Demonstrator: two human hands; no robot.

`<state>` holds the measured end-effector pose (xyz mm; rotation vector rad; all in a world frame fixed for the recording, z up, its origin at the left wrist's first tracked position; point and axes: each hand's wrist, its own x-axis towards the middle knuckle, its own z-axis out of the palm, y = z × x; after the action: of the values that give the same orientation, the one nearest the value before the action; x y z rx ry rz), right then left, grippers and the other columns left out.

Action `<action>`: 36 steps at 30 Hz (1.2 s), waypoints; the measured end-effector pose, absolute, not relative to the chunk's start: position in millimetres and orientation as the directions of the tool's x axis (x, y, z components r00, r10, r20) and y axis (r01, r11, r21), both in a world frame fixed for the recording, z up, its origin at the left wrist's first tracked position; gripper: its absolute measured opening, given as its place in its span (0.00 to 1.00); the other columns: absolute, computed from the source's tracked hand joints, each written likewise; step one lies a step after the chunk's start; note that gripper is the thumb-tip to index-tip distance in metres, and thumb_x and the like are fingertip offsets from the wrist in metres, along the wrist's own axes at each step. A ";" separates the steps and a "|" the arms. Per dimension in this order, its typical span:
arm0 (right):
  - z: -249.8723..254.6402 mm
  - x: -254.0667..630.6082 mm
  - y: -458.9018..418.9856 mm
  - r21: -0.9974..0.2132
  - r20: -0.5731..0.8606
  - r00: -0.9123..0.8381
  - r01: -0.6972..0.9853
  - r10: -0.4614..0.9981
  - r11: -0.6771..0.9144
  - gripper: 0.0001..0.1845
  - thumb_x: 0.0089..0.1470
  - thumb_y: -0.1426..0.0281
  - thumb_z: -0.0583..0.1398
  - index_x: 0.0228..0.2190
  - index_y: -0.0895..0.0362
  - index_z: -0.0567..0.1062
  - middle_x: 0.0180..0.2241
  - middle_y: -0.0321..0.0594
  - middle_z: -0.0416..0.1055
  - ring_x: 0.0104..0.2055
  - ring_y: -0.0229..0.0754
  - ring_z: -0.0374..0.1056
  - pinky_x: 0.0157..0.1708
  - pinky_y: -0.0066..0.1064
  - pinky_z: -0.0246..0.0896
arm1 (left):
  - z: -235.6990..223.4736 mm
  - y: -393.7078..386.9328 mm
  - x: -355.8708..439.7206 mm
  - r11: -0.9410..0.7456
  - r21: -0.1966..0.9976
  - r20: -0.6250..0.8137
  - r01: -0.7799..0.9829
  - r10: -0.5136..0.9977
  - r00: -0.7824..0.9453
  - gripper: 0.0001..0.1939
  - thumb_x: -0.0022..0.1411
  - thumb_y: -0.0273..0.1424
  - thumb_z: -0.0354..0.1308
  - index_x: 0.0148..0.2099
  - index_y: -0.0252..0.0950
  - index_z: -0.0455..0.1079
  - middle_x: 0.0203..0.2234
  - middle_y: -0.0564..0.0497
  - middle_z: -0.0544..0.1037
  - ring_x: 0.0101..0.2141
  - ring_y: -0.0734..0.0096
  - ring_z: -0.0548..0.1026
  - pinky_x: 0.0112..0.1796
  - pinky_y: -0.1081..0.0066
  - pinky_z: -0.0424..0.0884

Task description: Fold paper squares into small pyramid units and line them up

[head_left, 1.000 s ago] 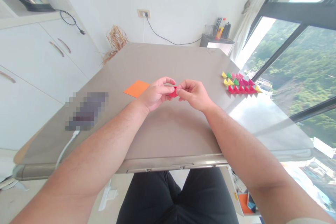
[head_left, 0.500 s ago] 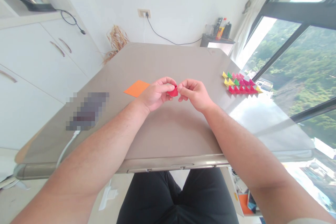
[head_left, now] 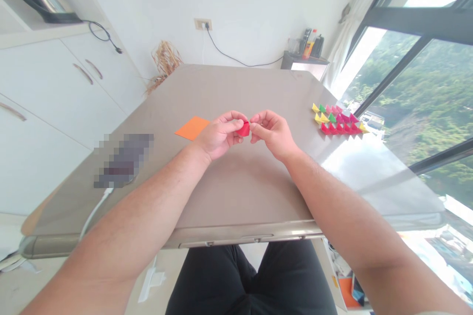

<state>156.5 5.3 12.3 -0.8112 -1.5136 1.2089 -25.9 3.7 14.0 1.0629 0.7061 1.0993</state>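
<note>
near the centre of the frame, both hands meet over the grey-brown table point(head_left: 244, 187). the left hand point(head_left: 216, 137) is closed in a pinch, thumb above and fingers below, on a small folded red paper piece point(head_left: 244, 130). the right hand point(head_left: 275, 134) has its thumb and forefinger drawn nearly together at the piece's right edge, the other fingers curled; whether it grips the paper, i cannot tell.

just left of centre, an orange paper sheet point(head_left: 189, 128) lies flat, partly hidden by the left hand. at the right of the frame, 3 rows of small pointed paper shapes point(head_left: 339, 129) stand on the table: red in the nearest row, with yellow, green, pink and magenta among the others. at the left, a blurred-out dark object point(head_left: 125, 161) lies with a white cable point(head_left: 92, 211) running from its lower end over the table's near edge.
</note>
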 end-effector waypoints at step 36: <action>13.0 153.0 5.6 -0.985 0.167 -0.166 -0.064 0.972 0.159 0.13 0.45 0.63 0.71 0.29 0.57 0.76 0.27 0.39 0.78 0.31 0.42 0.76 0.34 0.36 0.76 | 8.8 0.9 -13.5 -0.324 0.946 0.321 -0.010 0.941 -0.103 0.22 0.50 0.34 0.73 0.47 0.36 0.76 0.42 0.45 0.82 0.45 0.59 0.80 0.47 0.58 0.78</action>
<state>153.0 5.6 13.0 -0.9635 -1.3687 1.2316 -13.5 0.9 8.8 1.3780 1.0892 1.5384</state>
